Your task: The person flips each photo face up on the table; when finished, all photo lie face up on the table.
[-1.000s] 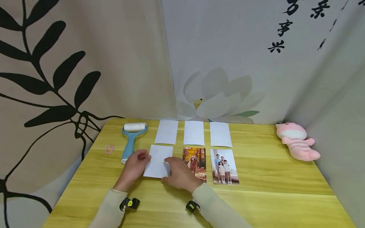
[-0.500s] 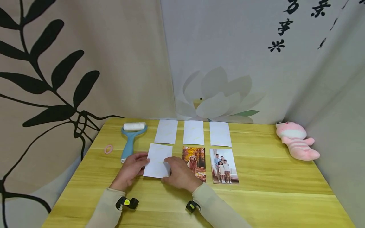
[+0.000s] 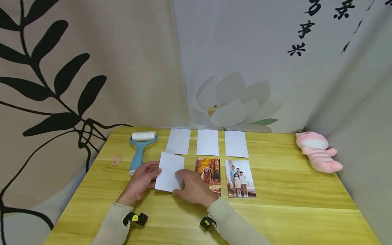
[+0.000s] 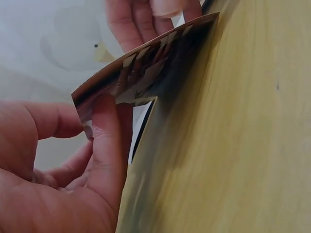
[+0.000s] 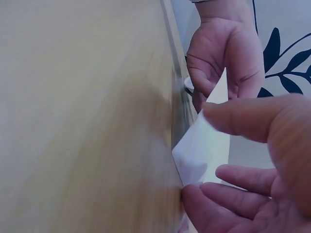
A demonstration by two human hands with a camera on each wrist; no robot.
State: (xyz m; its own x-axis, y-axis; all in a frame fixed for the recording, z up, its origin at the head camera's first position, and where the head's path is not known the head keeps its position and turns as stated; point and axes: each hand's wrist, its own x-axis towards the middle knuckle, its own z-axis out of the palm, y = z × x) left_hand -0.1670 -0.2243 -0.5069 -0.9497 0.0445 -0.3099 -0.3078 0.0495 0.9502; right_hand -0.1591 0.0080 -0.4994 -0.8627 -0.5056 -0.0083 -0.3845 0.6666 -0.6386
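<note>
A photo (image 3: pixel 169 172), white back up, is raised and tilted off the table, its printed underside showing in the left wrist view. My left hand (image 3: pixel 143 180) pinches its left edge between thumb and fingers. At the right edge, my right hand (image 3: pixel 194 187) holds it, with thumb and fingertips at the margin. Just right of it lies a photo of a dog (image 3: pixel 208 175), partly covered by my right hand. Beyond that is a family photo (image 3: pixel 241 178), face up. Three white cards (image 3: pixel 178 141) form a row behind.
A blue-handled lint roller (image 3: pixel 139 153) lies behind my left hand, close to it. A small pink ring (image 3: pixel 116 160) is further left. At the right edge of the wooden table (image 3: pixel 294 217) sits a pink plush toy (image 3: pixel 320 151). Curtains hang behind.
My left hand shifts slightly, its fingers moving under the photo's left edge. The photo's far edge rises a little, tilting it. My right hand stays nearly in place.
</note>
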